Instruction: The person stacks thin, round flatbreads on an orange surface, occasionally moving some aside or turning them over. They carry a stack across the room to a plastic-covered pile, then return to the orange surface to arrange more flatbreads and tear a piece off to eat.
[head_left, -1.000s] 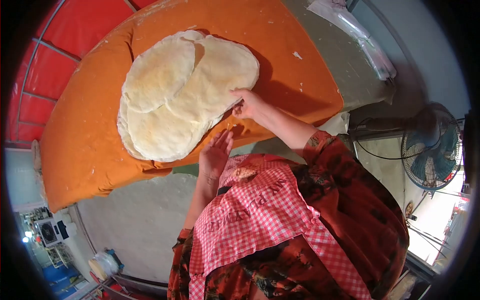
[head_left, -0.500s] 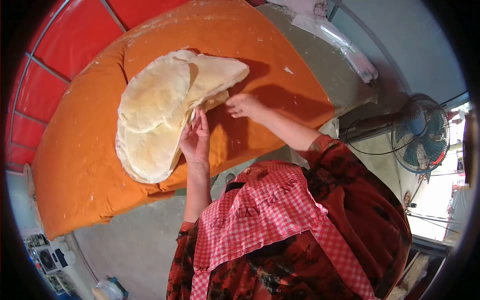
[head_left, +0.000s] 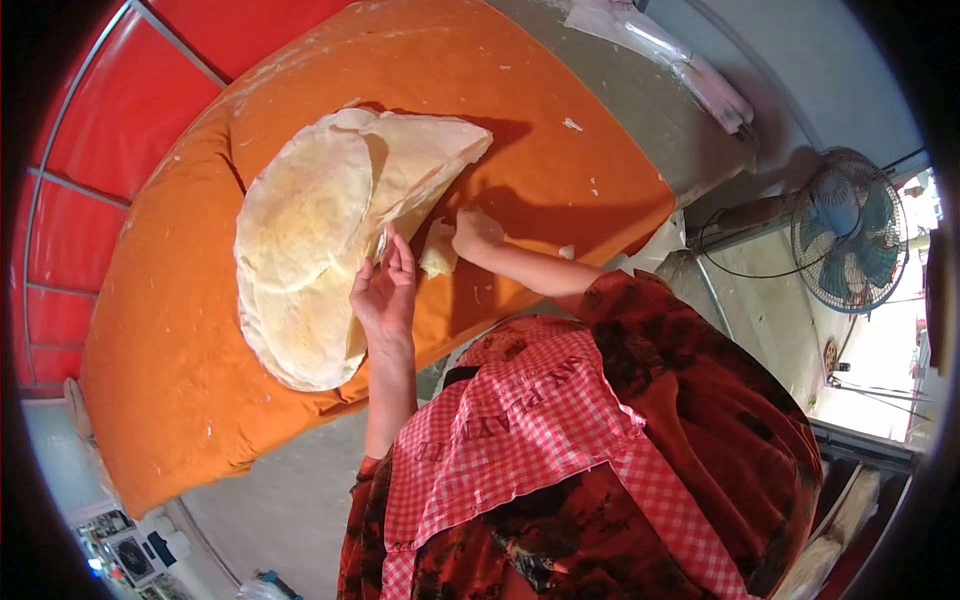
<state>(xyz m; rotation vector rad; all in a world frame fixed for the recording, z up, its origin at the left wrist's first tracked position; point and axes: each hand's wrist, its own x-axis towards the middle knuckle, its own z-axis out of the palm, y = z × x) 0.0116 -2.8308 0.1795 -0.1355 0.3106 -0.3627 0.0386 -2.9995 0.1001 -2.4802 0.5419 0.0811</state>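
Observation:
A stack of large, thin, pale flatbreads lies on the orange cloth, with some of the sheets folded over at the upper right. My left hand is palm up at the stack's right edge, its thumb and curled fingertips at the edge of a flatbread. The exact contact there is partly hidden. Just to the right, my right hand is closed beside a small pale flatbread piece, which appears to be in its fingers. That piece is apart from the stack.
An orange cloth covers the rounded work surface and bears white scraps. Plastic-wrapped material lies on the grey surface at the back right. A fan stands at the right. Red panels line the left side.
My right hand has closed and moved slightly down, away from the folded sheets. The small piece now shows separate from the stack. My left hand stays at the stack's edge.

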